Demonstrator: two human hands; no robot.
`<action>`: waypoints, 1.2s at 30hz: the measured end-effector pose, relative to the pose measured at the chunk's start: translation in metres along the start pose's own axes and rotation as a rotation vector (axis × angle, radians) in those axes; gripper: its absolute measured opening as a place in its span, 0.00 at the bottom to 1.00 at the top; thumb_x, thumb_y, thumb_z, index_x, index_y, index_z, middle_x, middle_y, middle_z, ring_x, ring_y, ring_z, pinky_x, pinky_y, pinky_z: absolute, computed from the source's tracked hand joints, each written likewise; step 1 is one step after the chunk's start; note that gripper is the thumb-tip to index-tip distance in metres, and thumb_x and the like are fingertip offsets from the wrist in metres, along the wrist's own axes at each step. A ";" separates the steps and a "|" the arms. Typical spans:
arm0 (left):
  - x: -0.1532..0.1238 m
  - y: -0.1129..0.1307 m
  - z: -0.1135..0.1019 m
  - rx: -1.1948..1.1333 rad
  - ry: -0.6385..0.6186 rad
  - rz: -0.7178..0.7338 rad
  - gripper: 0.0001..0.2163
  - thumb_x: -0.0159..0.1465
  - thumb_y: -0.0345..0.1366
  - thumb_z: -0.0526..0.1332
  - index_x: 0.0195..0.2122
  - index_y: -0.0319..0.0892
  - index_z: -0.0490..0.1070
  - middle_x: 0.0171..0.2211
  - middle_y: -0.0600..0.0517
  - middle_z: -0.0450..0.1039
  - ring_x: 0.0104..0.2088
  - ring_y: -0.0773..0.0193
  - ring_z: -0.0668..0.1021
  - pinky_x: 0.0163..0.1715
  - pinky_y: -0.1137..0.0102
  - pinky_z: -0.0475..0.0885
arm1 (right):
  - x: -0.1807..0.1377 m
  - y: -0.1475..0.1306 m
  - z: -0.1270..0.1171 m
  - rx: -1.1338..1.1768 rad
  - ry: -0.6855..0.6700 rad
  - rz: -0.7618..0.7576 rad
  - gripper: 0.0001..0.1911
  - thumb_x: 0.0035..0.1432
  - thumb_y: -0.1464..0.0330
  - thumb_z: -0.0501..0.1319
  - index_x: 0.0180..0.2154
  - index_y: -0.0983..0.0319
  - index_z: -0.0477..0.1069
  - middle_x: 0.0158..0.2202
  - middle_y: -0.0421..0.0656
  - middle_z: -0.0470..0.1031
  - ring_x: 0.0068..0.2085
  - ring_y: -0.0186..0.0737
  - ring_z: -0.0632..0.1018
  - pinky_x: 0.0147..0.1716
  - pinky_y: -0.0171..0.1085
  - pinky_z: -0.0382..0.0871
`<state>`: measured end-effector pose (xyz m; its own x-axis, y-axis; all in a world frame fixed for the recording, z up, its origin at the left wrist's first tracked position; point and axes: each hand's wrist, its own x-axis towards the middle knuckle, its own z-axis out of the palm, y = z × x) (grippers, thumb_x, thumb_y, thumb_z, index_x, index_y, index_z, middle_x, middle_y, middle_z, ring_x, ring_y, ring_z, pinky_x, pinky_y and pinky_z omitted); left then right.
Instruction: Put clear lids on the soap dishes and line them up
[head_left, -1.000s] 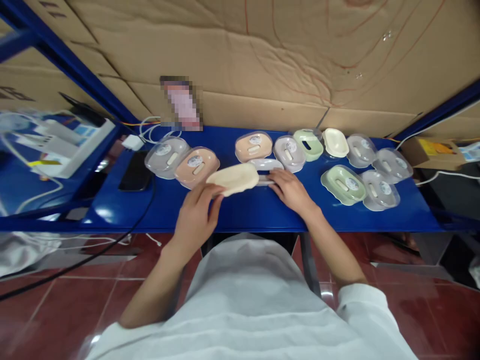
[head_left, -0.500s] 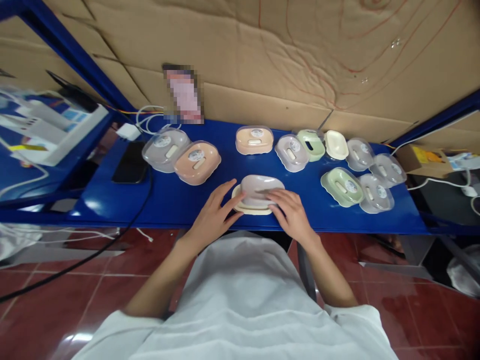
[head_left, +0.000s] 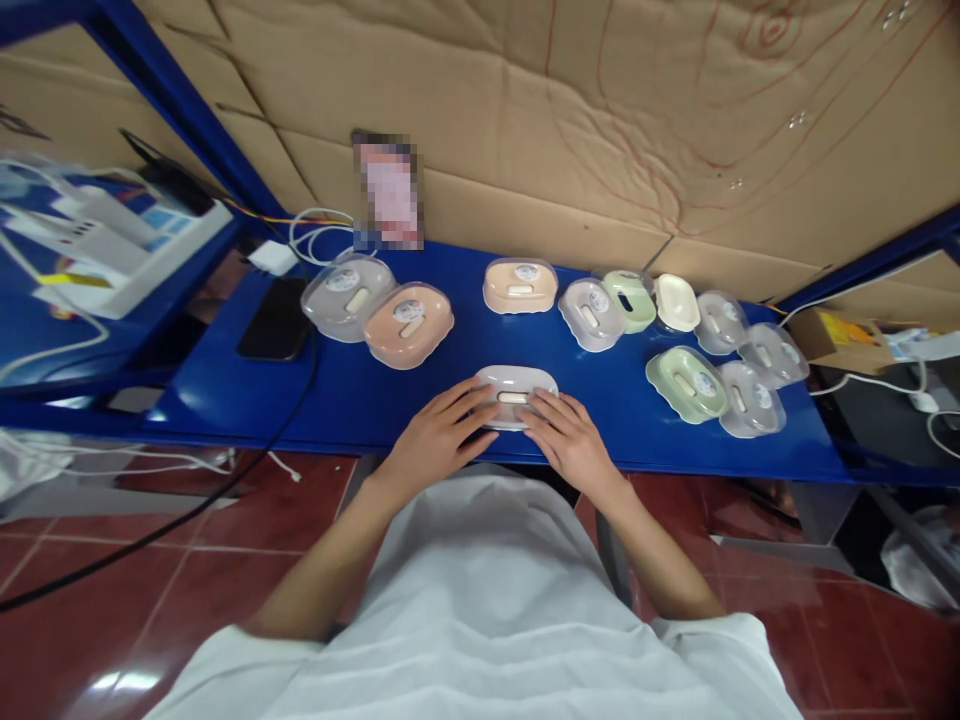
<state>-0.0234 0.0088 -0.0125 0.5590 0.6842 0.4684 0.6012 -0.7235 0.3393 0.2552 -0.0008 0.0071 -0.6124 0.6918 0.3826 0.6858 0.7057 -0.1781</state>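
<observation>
Right in front of me at the table's near edge is a pale lilac soap dish (head_left: 513,381), with a cream piece showing through the slot in its middle. My left hand (head_left: 446,428) is on its left end, fingers laid over the rim and top. Opposite it, my right hand (head_left: 568,436) covers the right end the same way, fingertips near the slot. Both hands touch the dish and hide its ends. Beyond them stand a peach soap dish with a clear lid (head_left: 520,287) and a lilac one (head_left: 592,315).
Left on the blue table (head_left: 360,410) are lidded grey (head_left: 341,300) and peach (head_left: 409,328) dishes and a black phone-like slab (head_left: 274,320). To the right sit a green dish (head_left: 686,385), an open cream one (head_left: 676,303) and several grey ones. Cardboard (head_left: 465,130) walls the back.
The lilac part was tilted above a cream base; now it sits flat with its slot showing and the cream rim out of sight. Both hands have closed in over it. The view has shifted slightly.
</observation>
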 end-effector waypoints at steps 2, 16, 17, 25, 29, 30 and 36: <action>0.001 0.001 -0.002 -0.016 0.005 -0.009 0.16 0.75 0.36 0.63 0.62 0.45 0.76 0.66 0.45 0.75 0.71 0.49 0.71 0.70 0.51 0.73 | 0.001 0.018 -0.004 0.026 0.046 0.077 0.20 0.79 0.62 0.56 0.67 0.55 0.72 0.71 0.48 0.72 0.72 0.48 0.71 0.72 0.53 0.64; 0.002 0.002 -0.003 -0.032 0.008 -0.052 0.15 0.77 0.36 0.60 0.62 0.48 0.76 0.65 0.47 0.76 0.71 0.51 0.71 0.71 0.51 0.72 | 0.045 0.133 -0.003 -0.098 0.250 0.628 0.32 0.77 0.56 0.47 0.72 0.67 0.59 0.71 0.62 0.67 0.72 0.59 0.69 0.69 0.62 0.65; 0.002 0.002 -0.003 -0.039 0.006 -0.058 0.15 0.77 0.36 0.60 0.62 0.49 0.77 0.65 0.47 0.76 0.71 0.51 0.71 0.71 0.50 0.72 | 0.046 0.140 -0.005 -0.166 0.216 0.660 0.32 0.76 0.59 0.48 0.72 0.68 0.59 0.72 0.63 0.66 0.73 0.62 0.67 0.69 0.65 0.62; 0.003 0.004 -0.005 -0.069 0.007 -0.085 0.14 0.76 0.37 0.61 0.61 0.49 0.77 0.65 0.48 0.75 0.71 0.51 0.71 0.71 0.50 0.72 | 0.087 0.195 -0.023 -0.343 0.094 0.723 0.30 0.71 0.70 0.51 0.72 0.66 0.62 0.74 0.60 0.63 0.74 0.61 0.62 0.71 0.65 0.55; 0.004 0.004 -0.006 -0.077 -0.001 -0.081 0.15 0.76 0.36 0.60 0.61 0.49 0.77 0.66 0.47 0.75 0.72 0.51 0.71 0.71 0.50 0.71 | 0.106 0.208 -0.029 -0.349 0.044 0.761 0.27 0.74 0.64 0.53 0.69 0.67 0.67 0.65 0.61 0.73 0.68 0.63 0.69 0.71 0.69 0.47; 0.004 0.004 -0.006 -0.078 -0.005 -0.077 0.15 0.76 0.35 0.60 0.61 0.49 0.77 0.66 0.47 0.75 0.72 0.51 0.71 0.71 0.50 0.72 | 0.108 0.209 -0.029 -0.347 0.043 0.753 0.27 0.75 0.63 0.52 0.68 0.67 0.69 0.64 0.61 0.73 0.67 0.62 0.69 0.71 0.68 0.46; 0.001 0.003 -0.005 -0.085 0.033 -0.109 0.15 0.75 0.36 0.62 0.61 0.49 0.76 0.72 0.43 0.66 0.73 0.46 0.68 0.71 0.46 0.71 | 0.102 0.214 -0.024 -0.238 0.031 0.757 0.30 0.72 0.54 0.60 0.68 0.62 0.71 0.69 0.61 0.69 0.67 0.65 0.71 0.65 0.66 0.64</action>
<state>-0.0237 0.0066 -0.0074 0.4730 0.7571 0.4507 0.6061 -0.6508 0.4572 0.3493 0.2170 0.0299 0.0630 0.9633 0.2608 0.9791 -0.0091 -0.2032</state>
